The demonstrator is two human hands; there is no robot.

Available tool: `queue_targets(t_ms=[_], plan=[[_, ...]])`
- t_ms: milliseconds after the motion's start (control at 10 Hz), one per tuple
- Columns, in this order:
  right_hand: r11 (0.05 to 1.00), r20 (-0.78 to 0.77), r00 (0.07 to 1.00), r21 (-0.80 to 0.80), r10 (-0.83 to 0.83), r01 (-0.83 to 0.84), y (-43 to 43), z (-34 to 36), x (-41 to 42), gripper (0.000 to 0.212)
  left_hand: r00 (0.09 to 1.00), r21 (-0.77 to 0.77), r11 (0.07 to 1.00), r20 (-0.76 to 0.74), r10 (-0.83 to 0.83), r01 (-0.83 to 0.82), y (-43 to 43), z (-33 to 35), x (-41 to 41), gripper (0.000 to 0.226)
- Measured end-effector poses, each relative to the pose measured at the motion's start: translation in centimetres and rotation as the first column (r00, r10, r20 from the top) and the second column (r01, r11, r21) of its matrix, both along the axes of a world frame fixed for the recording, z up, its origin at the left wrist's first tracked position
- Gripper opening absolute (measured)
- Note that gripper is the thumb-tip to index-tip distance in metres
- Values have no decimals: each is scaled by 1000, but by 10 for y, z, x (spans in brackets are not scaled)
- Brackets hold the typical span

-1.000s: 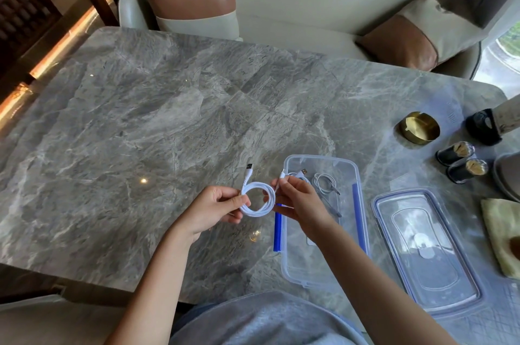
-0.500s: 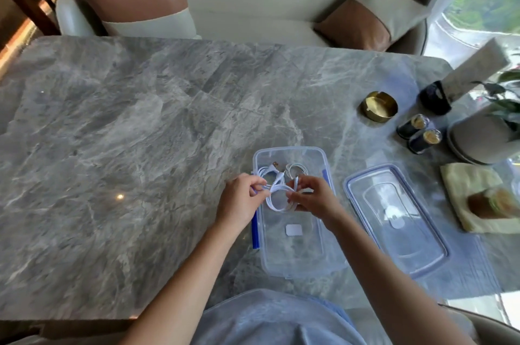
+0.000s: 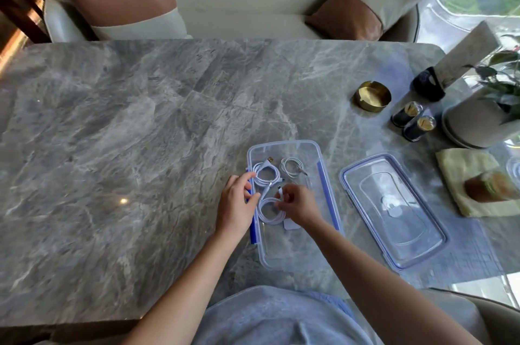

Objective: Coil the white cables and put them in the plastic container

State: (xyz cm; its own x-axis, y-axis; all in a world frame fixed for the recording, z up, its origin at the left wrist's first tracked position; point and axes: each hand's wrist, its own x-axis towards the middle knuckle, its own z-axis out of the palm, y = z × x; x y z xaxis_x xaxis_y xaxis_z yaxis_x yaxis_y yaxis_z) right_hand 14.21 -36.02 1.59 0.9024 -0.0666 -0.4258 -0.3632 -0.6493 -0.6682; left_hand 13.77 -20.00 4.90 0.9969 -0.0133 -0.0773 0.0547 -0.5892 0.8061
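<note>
Here a white cable coil (image 3: 271, 211) is pinched inside the plastic container (image 3: 326, 175) by the right hand (image 3: 298, 204), steadied by the left hand (image 3: 236, 204); released carelessly, it could spring loose.

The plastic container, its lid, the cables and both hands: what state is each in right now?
plastic container: open, on the table.
lid: off, lying to the container's right.
white cables: three coils inside the container.
left hand: at the container's left edge, holding nothing.
right hand: fingers on the nearest coil.
</note>
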Motion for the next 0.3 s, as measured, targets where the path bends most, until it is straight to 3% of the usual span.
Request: queue_targets(t_ms=[200,300], plan=[[999,-25,999,-26,-35,34,1,-6,-3,22,1000,-35,999,21,21,-20,0,-3,-2,42],[999,-72,996,20,-45,46,1,-2,0,39,999,-52,998,-6,44,-44,1,-4,-3,42]])
